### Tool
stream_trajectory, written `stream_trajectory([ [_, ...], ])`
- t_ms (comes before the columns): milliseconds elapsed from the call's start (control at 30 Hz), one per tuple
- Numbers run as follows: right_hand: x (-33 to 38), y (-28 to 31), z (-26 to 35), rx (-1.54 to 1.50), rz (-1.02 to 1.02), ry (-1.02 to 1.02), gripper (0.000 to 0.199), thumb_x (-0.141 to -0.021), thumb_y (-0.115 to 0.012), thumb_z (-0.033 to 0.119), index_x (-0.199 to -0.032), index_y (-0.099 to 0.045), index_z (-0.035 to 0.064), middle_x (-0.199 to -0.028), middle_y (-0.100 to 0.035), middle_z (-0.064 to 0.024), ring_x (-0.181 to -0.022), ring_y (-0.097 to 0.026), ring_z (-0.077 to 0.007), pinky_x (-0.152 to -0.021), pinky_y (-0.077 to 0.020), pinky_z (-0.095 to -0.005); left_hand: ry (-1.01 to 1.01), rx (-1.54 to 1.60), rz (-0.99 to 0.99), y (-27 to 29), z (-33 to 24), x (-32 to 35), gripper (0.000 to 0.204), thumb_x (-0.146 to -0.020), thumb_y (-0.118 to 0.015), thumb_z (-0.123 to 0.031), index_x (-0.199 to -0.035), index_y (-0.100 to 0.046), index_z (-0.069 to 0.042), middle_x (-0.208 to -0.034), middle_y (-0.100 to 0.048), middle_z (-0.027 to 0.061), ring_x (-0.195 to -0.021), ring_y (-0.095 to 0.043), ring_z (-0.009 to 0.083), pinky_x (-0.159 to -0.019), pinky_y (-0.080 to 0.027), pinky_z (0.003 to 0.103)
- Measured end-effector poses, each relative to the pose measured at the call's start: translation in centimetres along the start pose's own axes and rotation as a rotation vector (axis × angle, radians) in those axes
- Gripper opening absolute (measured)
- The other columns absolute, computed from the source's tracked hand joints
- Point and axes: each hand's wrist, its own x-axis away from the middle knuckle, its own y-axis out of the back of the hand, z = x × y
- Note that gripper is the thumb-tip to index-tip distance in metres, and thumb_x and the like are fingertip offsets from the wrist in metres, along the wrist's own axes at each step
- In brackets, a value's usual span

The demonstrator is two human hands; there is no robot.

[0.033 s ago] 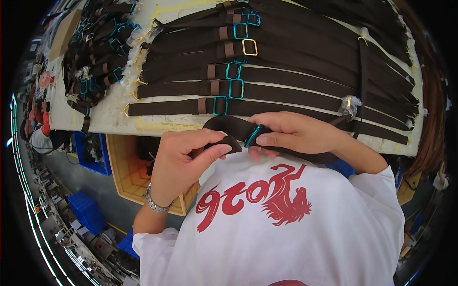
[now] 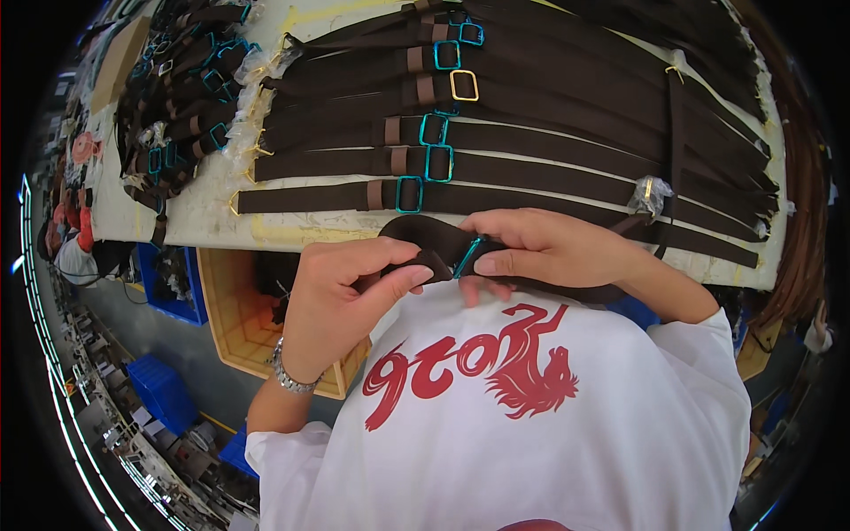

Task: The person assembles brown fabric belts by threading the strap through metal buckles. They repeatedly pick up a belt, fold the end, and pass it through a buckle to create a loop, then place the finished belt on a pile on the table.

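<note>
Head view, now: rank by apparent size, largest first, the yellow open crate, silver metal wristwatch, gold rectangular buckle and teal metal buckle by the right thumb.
1. Yellow open crate
2. Silver metal wristwatch
Unranked: gold rectangular buckle and teal metal buckle; the teal one is tilted, so comparing them is unsure.

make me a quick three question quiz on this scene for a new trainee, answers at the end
1. True or false: the left grip is empty.
2. The right grip holds the dark strap right beside:
a) a metal watch
b) a blue buckle
c) a wooden crate
3. What colour is the odd rectangular buckle among the straps laid in rows?

Key:
1. False, it pinches the dark strap.
2. b
3. Gold.
</note>
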Motion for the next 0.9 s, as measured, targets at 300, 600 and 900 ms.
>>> stream_trajectory([
  [300, 0.2, -1.3, -2.0, 0.288, -0.199, 0.093, 0.022, -0.109, -0.062, 0.012, -0.127, -0.068, -0.0003, -0.103, -0.08, -0.0097, -0.088, -0.074, -0.0201, -0.083, -0.0571, -0.035, 0.208, 0.185, -0.018, -2.2, 0.4, -0.4, 0.017, -0.099, -0.079, -0.007, -0.11, -0.079, 0.005, -0.088, -0.08, 0.0064, -0.08, -0.075, 0.0074, -0.069, -0.055, 0.023],
  [600, 0.8, -2.4, -2.9, -0.063, -0.256, 0.049, 0.024, -0.113, -0.06, 0.011, -0.129, -0.068, -0.0048, -0.108, -0.077, -0.0039, -0.093, -0.064, -0.0049, -0.086, -0.0534, -0.0228, 0.251, 0.147, -0.005, -2.7, -0.7, -0.5, 0.014, -0.1, -0.076, -0.007, -0.108, -0.08, 0.004, -0.086, -0.08, 0.0058, -0.073, -0.071, 0.006, -0.067, -0.054, 0.022],
  [900, 1.4, -3.0, -3.4, 0.111, -0.259, 0.072, 0.03, -0.114, -0.06, 0.014, -0.136, -0.067, -0.0042, -0.105, -0.075, -0.0041, -0.091, -0.063, -0.0063, -0.083, -0.0539, -0.0247, 0.209, 0.064, 0.018, -3.2, -1.2, 0.6, 0.011, -0.098, -0.077, -0.007, -0.101, -0.079, 0.003, -0.078, -0.078, 0.0037, -0.063, -0.066, 0.0051, -0.058, -0.048, 0.022],
])
